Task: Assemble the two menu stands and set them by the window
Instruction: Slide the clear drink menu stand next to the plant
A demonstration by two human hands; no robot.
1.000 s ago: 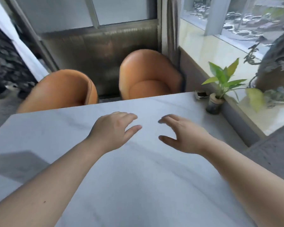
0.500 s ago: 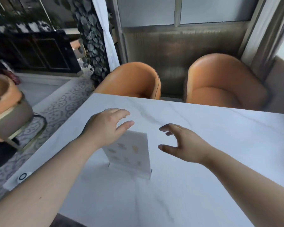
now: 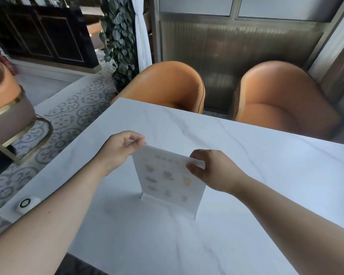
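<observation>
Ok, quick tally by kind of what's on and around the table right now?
Menu stand: 1, pinched at the top corners by left hand and right hand
Orange chairs: 2
White puck at the table corner: 1
Total: 4

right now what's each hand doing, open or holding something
Left hand: closed, pinching the top left corner of the menu card.
Right hand: closed, pinching the card's top right corner.

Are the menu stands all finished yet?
Not yet. One menu stand stands upright on the table, and the left hand and right hand pinch its top corners. No second stand is in view, and this one has not been set by a window.
</observation>
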